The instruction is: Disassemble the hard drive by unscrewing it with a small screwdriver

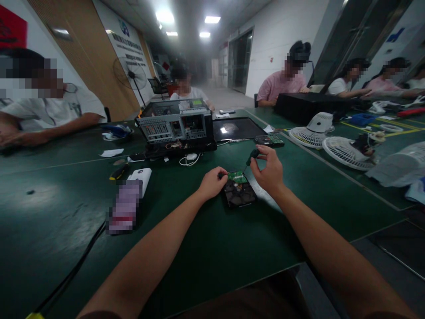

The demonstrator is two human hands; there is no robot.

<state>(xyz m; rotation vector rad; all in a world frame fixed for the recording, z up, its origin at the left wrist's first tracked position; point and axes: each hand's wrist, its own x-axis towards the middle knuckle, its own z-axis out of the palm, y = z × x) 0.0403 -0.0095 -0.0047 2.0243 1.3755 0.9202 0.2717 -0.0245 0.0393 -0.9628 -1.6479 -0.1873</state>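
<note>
A hard drive [239, 198] lies on the green table in front of me, its green circuit board [237, 177] facing up at the far end. In my right hand [269, 170] is a small screwdriver [253, 157] with a dark handle. It is held tilted, its thin shaft pointing down to the right edge of the board. My left hand [212, 182] rests against the drive's upper left corner with fingers closed. Something small and dark shows at those fingertips, too small to name.
Beyond the drive stands an opened computer case [175, 124], beside a dark flat panel [239, 128] and another circuit-boarded drive [269, 141]. White fan parts [347, 153] lie right. Left are a phone [143, 177], a blurred purple item [126, 206] and a yellow-black tool [119, 171]. People sit around the table.
</note>
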